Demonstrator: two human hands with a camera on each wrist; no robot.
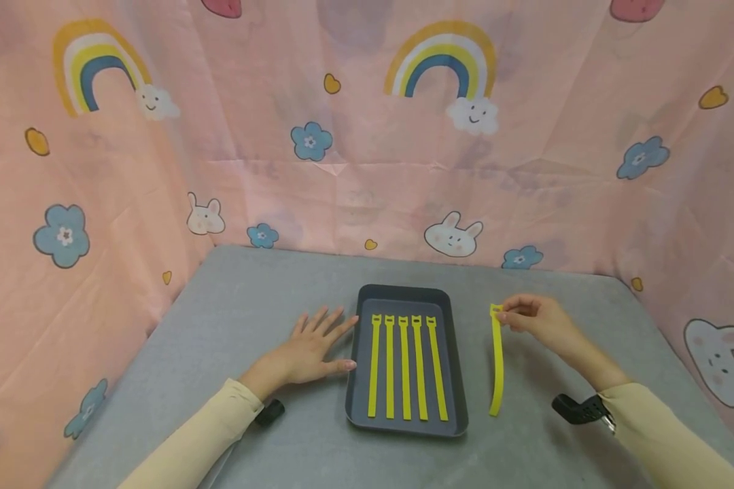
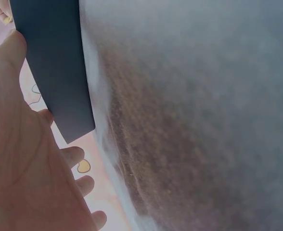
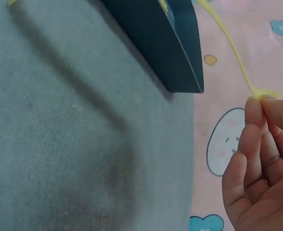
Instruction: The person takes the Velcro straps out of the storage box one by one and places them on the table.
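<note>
Pinching one end of a yellow strap (image 1: pixel 498 367), the right hand (image 1: pixel 541 324) has it just right of the tray (image 1: pixel 404 293), roughly lined up lengthwise with the five straps (image 1: pixel 405 367) inside. The left hand (image 1: pixel 308 350) is spread, touching the tray's left edge, so way farther off.

The grey table (image 1: pixel 245 299) has a faintly mottled top; a dark, round-cornered tray (image 1: pixel 404 293) lies flat on it, long sides running near to far.

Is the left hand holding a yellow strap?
No, the left hand has its fingers spread at the edge of the tray.
</note>
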